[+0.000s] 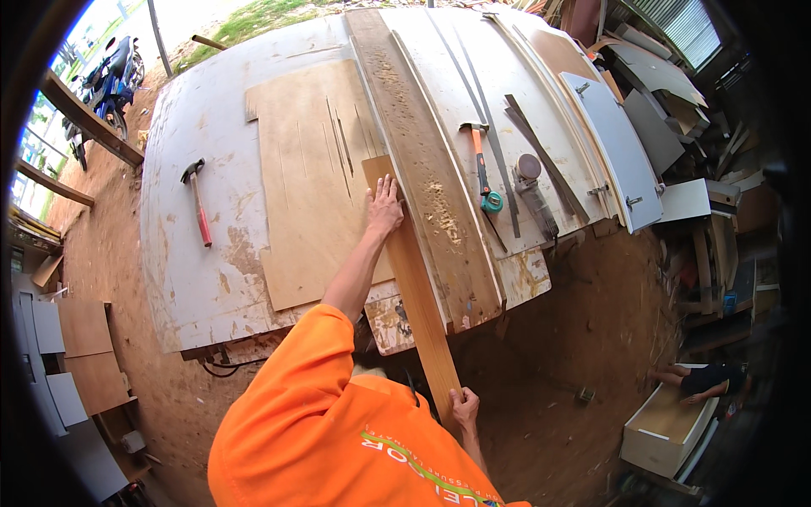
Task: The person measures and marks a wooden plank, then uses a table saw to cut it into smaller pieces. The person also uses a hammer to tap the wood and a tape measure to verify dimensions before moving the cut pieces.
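A long, narrow wooden plank [420, 308] lies lengthwise on the worktable, its near end sticking out past the front edge toward me. My left hand [385, 205] rests on the plank near its far end, fingers stretched out along it. Down at the near end, my right hand [464, 407] is closed around the plank's edge; part of its grip is hidden. Right beside the plank runs a longer, worn brown board [439, 203] with rough patches. Under my left arm is a thin plywood sheet [296, 169] with several dark slits.
A red-handled hammer [198, 203] lies left on the white tabletop [186, 287]. To the right are an orange-handled hammer [479, 156], a teal tape measure [492, 201], a lidded clear container [534, 196], dark strips [549, 156] and a hinged panel [612, 148]. Another person [710, 384] is by a box [663, 422].
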`<state>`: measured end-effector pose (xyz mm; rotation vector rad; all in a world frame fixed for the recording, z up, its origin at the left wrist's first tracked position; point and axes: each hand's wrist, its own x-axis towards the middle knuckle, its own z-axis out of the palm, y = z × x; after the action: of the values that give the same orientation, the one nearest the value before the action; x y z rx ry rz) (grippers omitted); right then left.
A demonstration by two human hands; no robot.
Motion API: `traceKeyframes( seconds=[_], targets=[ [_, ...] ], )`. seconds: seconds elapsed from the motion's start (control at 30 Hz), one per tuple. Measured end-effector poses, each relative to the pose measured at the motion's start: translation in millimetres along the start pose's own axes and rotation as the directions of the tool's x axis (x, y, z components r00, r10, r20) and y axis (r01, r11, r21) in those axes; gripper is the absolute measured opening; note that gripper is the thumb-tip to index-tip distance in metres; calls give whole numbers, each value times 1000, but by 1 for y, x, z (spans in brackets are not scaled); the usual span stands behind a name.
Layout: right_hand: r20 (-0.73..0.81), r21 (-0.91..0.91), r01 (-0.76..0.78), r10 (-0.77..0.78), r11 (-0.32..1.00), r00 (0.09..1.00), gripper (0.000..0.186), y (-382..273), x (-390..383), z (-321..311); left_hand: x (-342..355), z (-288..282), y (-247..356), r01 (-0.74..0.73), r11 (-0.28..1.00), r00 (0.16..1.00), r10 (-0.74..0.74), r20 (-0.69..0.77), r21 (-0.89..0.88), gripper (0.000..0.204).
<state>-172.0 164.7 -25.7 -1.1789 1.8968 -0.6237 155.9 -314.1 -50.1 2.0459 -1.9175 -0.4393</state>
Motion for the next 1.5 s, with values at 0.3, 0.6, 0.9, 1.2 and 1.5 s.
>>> traceKeyframes(
  seconds=[0.3,0.6,0.9,1.2,1.5],
  targets=[
    [-49,93,29,-24,995,999,46,-17,3,3,14,6,-6,3,998,997,-7,-71,-55,66],
    [-90,103,62,-53,993,995,49,-36,22,10,42,1,-13,25,997,997,-30,-65,-75,70],
    [-121,45,78,-72,996,990,47,-27,27,20,40,-10,-7,45,999,999,-45,28,0,73],
    [-118,166,64,-44,984,992,49,-29,27,17,-38,16,-2,-40,996,985,53,-165,78,62],
    [-91,190,18,-1,982,996,50,-22,33,27,-18,11,0,-47,997,978,58,-198,60,63]
  ],
)
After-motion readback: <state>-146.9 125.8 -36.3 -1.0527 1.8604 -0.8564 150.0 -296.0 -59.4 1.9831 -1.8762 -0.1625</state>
